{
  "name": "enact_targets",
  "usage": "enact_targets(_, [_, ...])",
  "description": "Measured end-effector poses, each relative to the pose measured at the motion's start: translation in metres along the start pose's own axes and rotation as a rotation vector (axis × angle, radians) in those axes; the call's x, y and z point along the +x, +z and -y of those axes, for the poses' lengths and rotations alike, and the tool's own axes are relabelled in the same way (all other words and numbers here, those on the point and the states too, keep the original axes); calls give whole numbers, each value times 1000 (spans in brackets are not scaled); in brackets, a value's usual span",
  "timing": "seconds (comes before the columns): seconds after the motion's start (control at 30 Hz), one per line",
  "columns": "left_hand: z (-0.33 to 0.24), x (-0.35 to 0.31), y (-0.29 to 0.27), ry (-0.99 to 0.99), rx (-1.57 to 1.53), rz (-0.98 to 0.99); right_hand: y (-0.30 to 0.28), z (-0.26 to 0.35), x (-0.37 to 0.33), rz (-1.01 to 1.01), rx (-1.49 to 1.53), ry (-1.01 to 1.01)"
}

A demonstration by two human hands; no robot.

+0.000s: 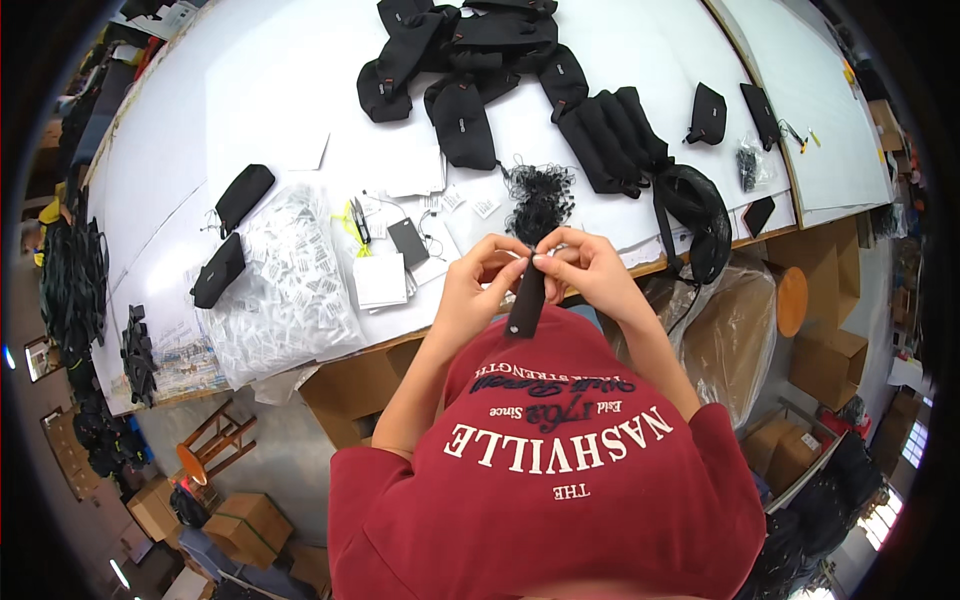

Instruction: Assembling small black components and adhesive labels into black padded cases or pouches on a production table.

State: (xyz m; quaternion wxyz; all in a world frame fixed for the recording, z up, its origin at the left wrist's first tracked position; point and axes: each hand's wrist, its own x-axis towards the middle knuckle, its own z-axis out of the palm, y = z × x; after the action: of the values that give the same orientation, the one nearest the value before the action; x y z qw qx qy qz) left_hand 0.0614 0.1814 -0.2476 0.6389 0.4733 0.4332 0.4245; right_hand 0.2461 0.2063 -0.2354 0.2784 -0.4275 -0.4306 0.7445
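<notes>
At the table's near edge, my left hand (478, 283) and my right hand (592, 268) meet with fingertips pinched together. Between them is the upper end of a narrow black hang tag (525, 303), which dangles in front of my red shirt. Any thin cord within the fingertips is too small to make out. Just beyond my hands lies a tangled heap of black tag strings (540, 190). To the left of my left hand are a stack of white cards (381, 281), a dark card (408, 241) and small snips (360, 220) beside a yellow cord.
A clear plastic bag of white labels (285, 290) bulges on the left, with black pouches (243, 195) near it. Several black bags (462, 120) pile at the far middle. A black mesh bag (692, 220) overhangs the right edge. Cardboard boxes (248, 528) stand below.
</notes>
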Motion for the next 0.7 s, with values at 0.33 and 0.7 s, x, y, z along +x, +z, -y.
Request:
enact_targets(0.33, [66,156,-28,59,-6,-132,-59,6,23,-25,103,3])
enact_targets(0.7, [115,293,-64,54,1031,-840,-148,15,72,55,185,65])
